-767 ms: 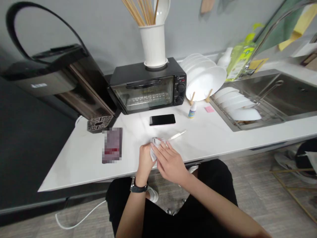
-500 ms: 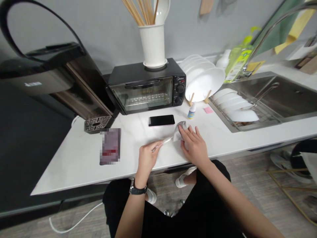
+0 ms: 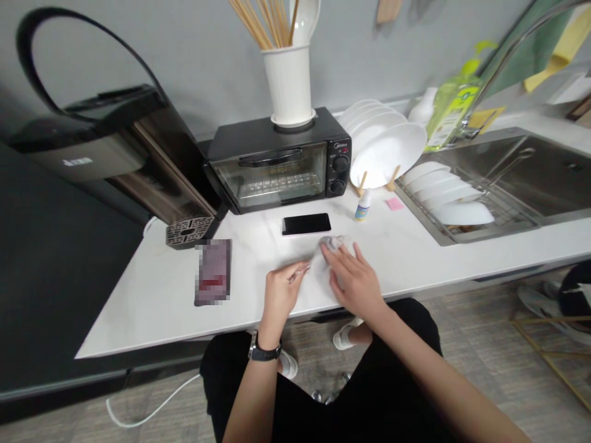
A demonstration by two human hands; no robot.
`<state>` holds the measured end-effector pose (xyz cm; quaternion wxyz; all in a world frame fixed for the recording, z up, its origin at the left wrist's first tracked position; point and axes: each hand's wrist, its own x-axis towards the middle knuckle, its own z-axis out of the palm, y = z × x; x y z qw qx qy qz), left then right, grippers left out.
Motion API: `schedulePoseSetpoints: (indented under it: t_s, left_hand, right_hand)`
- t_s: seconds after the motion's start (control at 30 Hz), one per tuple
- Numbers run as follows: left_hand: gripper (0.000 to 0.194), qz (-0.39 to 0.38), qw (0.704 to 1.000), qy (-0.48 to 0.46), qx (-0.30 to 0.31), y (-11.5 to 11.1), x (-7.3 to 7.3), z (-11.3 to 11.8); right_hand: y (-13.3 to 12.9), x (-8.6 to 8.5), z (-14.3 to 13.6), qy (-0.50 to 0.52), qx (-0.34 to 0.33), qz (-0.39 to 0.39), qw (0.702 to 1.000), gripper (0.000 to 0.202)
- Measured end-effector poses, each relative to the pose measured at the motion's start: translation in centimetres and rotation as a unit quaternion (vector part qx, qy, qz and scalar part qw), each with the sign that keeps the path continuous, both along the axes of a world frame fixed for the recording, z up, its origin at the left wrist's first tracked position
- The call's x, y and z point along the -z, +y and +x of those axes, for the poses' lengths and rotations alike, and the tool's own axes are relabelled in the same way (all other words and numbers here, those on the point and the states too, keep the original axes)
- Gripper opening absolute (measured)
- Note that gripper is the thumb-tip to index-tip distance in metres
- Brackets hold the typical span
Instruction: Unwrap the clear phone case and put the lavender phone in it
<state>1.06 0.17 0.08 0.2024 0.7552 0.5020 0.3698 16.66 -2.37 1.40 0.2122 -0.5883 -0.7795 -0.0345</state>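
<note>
My left hand (image 3: 282,290) is closed down to a pinch, thumb against fingers, on a slender piece (image 3: 298,274). I can't make out just what it is; most of it is hidden by my fingers. My right hand (image 3: 359,280) is about half open, fingers long and slightly spread over the grey cloth (image 3: 329,241), which it has hold of, though how firmly I cannot tell. The cloth lies at about 2 o'clock from my left hand, close above the white countertop (image 3: 148,307), and the outer end of the piece points towards it. Whether that end is inside the folds is too blurred to say.

As I judge it, the wiping is under way and not finished: the piece is in my grip and the cloth is in use. How much of it is clean doesn't show; putting down both piece and cloth is not yet done.

The smartphone (image 3: 306,224) lies flat near 12 o'clock from my hands, a small white-capped bottle (image 3: 362,207) stands at 1, the pink sticky note (image 3: 394,203) is at 2, and a flat purple item (image 3: 215,271), partly blocked out, lies at 9.
</note>
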Motion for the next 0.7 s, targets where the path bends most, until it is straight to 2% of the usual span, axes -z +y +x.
schedulePoseSetpoints:
  t_s: [0.1,0.2,0.3,0.43,0.53,0.7]
  left_hand:
    - [0.023,-0.018,1.0,-0.011,0.018,-0.1,-0.2,0.3]
    - [0.024,-0.021,1.0,-0.009,0.016,-0.1,-0.2,0.3]
    - [0.022,-0.018,1.0,0.014,0.012,-0.1,0.0,-0.2]
    - [0.017,-0.016,0.999,0.048,0.008,0.0,0.2,-0.9]
    - [0.019,-0.02,0.999,0.047,0.012,0.0,0.2,-1.0]
    - [0.023,-0.021,1.0,0.013,0.016,-0.1,-0.2,0.0]
  right_hand:
    - [1.1,0.2,2.3,0.0,0.054,0.005,0.999,0.05]
    - [1.1,0.3,1.2,0.001,0.071,0.004,0.997,0.051]
    - [-0.1,0.1,-2.1,0.005,0.031,-0.013,0.999,0.051]
    - [-1.8,-0.5,-4.9,-0.009,-0.086,-0.019,0.996,0.049]
    - [-1.7,-0.5,-3.8,-0.018,-0.124,-0.016,0.992,0.048]
    - [0.5,-0.2,1.0,0.006,-0.032,0.01,0.999,0.048]
